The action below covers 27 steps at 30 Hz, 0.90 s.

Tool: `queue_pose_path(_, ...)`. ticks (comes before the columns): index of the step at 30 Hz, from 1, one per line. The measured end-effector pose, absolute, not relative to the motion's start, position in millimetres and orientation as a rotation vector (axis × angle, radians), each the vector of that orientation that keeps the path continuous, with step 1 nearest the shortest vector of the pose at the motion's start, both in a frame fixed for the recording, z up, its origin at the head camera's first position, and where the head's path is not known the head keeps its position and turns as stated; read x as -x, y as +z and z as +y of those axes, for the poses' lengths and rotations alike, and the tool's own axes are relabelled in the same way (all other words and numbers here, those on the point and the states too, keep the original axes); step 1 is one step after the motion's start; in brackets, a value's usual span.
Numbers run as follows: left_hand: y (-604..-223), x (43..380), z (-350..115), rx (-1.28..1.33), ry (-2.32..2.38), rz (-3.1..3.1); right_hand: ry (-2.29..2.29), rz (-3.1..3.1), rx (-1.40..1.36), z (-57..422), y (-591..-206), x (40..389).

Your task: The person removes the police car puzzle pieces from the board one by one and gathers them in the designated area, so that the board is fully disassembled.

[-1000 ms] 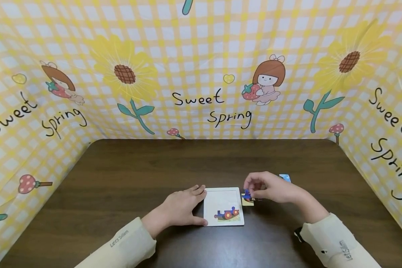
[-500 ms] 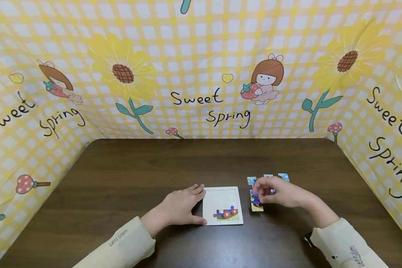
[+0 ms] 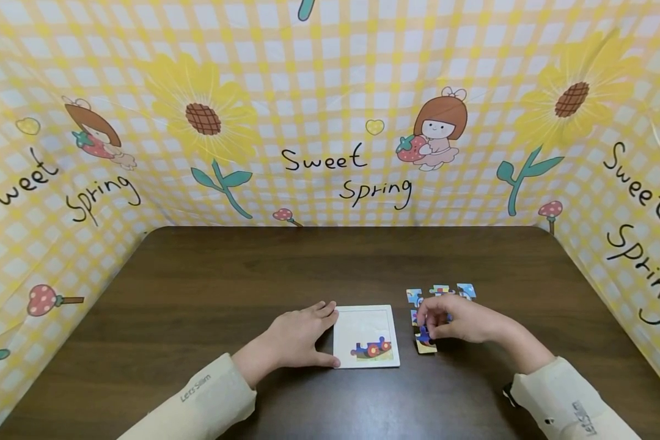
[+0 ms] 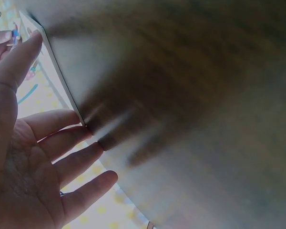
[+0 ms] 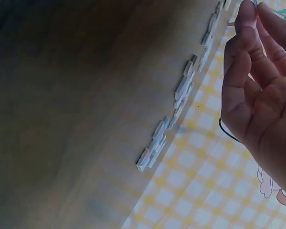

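Observation:
A white puzzle tray (image 3: 357, 321) lies on the table, with joined train pieces (image 3: 373, 349) in its lower right part. My left hand (image 3: 299, 339) rests at the tray's left edge, its fingers straight and the thumb at the near corner. In the left wrist view, the fingertips of the left hand (image 4: 52, 157) touch the tray's edge. To the right of the tray, my right hand (image 3: 462, 316) pinches a blue and yellow puzzle piece (image 3: 426, 346) between thumb and index finger. The right wrist view shows the right hand (image 5: 262, 71) with thumb and index finger together at the top edge.
Several loose puzzle pieces lie in rows right of the tray, among them a light blue piece (image 3: 465, 289) and another piece (image 3: 414, 296) at the back. The right hand partly covers them. A checked cloth (image 3: 330, 110) stands around the dark wooden table (image 3: 242, 269).
My right hand has moved from beside the tray's right edge to the right and slightly nearer, carrying the puzzle piece. More loose pieces show behind it. The left hand has stayed at the tray.

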<state>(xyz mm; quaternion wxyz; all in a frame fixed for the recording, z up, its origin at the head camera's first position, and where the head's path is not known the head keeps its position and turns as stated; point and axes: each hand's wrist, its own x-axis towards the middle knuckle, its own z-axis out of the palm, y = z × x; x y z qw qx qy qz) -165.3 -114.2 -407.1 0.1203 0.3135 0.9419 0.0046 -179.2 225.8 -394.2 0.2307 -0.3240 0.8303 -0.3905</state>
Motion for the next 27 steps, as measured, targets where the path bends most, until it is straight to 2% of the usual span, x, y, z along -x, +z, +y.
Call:
queue_pose_path(15,-405.3,165.4,-113.9,-0.909,0.013,2.747,-0.879,2.460,0.888,222.7,-390.3,181.0)
queue_pose_path(27,-405.2,165.0,-113.3,-0.913,0.013,2.748,-0.887,2.428,0.944,178.4,-388.2,183.6)
